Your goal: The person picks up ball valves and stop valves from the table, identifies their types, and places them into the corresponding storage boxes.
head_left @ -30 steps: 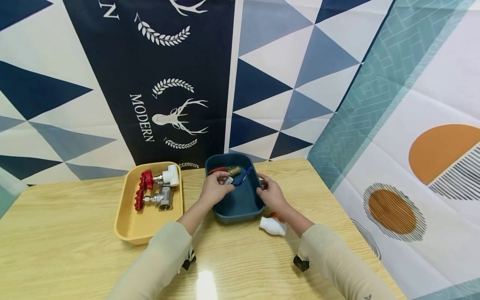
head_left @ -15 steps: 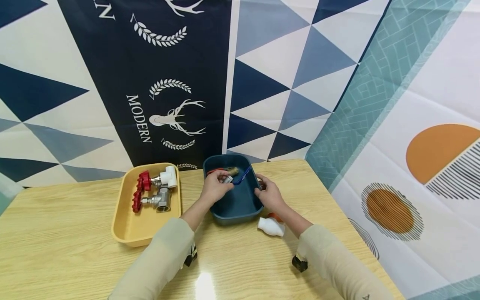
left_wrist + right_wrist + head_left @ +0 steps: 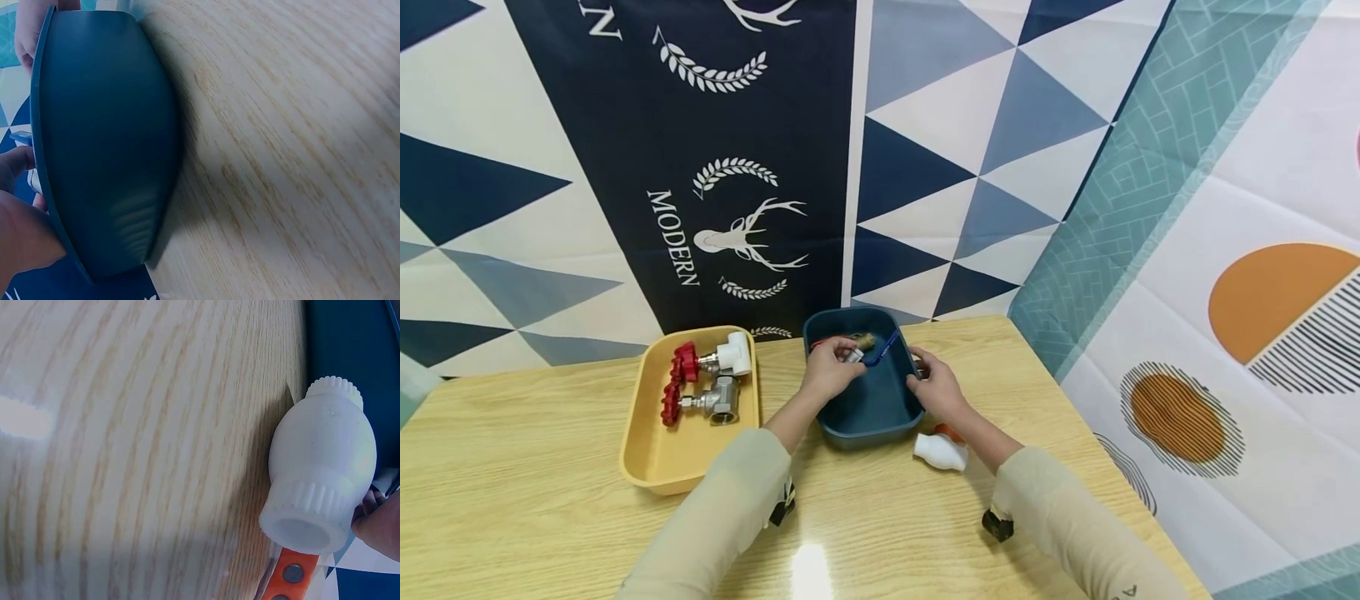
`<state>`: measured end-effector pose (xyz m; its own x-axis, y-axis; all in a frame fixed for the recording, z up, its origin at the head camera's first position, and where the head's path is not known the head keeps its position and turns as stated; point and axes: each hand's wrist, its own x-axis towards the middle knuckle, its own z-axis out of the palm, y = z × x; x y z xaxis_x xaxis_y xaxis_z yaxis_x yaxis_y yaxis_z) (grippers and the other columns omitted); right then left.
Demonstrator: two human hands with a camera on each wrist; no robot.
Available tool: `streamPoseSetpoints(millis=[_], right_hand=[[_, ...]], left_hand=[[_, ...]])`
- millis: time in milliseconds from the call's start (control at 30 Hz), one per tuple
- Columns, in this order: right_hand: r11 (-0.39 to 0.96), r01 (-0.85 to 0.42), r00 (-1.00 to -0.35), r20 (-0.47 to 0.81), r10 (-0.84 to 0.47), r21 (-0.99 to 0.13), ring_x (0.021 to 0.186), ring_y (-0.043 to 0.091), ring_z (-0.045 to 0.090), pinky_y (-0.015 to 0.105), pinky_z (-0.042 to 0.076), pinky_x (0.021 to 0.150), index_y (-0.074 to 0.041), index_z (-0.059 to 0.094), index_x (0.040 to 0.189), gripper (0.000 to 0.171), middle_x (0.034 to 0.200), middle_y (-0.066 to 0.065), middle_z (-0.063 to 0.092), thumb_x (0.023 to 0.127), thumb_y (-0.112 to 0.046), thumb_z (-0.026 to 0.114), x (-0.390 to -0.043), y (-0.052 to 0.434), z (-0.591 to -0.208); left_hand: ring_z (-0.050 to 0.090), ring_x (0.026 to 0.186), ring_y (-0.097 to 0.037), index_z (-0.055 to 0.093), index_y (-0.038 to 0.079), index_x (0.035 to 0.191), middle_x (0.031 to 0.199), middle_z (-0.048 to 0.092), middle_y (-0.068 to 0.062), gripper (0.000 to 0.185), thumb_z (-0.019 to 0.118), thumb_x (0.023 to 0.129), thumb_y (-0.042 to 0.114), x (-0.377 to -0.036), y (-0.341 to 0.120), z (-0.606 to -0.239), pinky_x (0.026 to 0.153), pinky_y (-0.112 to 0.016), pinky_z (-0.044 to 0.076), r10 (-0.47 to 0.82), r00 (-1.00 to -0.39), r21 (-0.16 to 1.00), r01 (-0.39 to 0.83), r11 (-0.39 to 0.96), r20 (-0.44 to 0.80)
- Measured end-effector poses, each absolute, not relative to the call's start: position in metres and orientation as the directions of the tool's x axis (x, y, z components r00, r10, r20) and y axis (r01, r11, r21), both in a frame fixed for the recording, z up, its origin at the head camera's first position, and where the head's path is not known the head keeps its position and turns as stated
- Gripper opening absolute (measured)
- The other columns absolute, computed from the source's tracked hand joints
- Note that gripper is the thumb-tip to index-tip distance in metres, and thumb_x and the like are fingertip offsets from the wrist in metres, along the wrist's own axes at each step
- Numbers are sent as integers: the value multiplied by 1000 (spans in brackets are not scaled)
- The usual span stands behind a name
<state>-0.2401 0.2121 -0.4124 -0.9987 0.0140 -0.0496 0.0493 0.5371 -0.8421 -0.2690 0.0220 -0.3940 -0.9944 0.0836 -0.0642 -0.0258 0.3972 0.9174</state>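
Note:
In the head view, my left hand (image 3: 831, 371) reaches over the left rim of a dark blue bin (image 3: 868, 437). Thumb and fingers pinch the silver body of a ball valve (image 3: 854, 356) with a blue lever (image 3: 882, 348). Behind it in the bin lies a brass valve (image 3: 865, 342), its red handle partly covered by the hand. My right hand (image 3: 938, 385) grips the bin's right rim, thumb near the edge; a small metallic-looking bit shows between thumb and fingers, and I cannot tell what it is. The left wrist view shows the bin's outer wall (image 3: 106, 137).
A white plastic ball valve (image 3: 940, 452) with an orange handle (image 3: 292, 575) lies on the wooden table (image 3: 880, 517) below my right hand. Left of the bin stands a yellow tray (image 3: 673, 462) with two red-wheeled valves, one white (image 3: 734, 353) and one silver (image 3: 722, 402).
The head view has drifted slightly to the right. The blue lever has tipped a little steeper in my left hand. My right hand stays at the bin's rim.

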Motion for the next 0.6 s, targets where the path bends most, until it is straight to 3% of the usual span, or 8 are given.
streamPoseSetpoints(millis=[600], right_hand=[[546, 44, -999, -46, 11, -837, 102, 28, 56, 36, 50, 81, -7, 43, 139, 49, 121, 19, 57, 91, -5, 53, -240, 214, -413]], left_hand=[[55, 92, -23, 62, 3, 111, 105, 59, -12, 39, 73, 75, 9, -277, 28, -401, 83, -34, 48, 100, -990, 889, -44, 456, -100]])
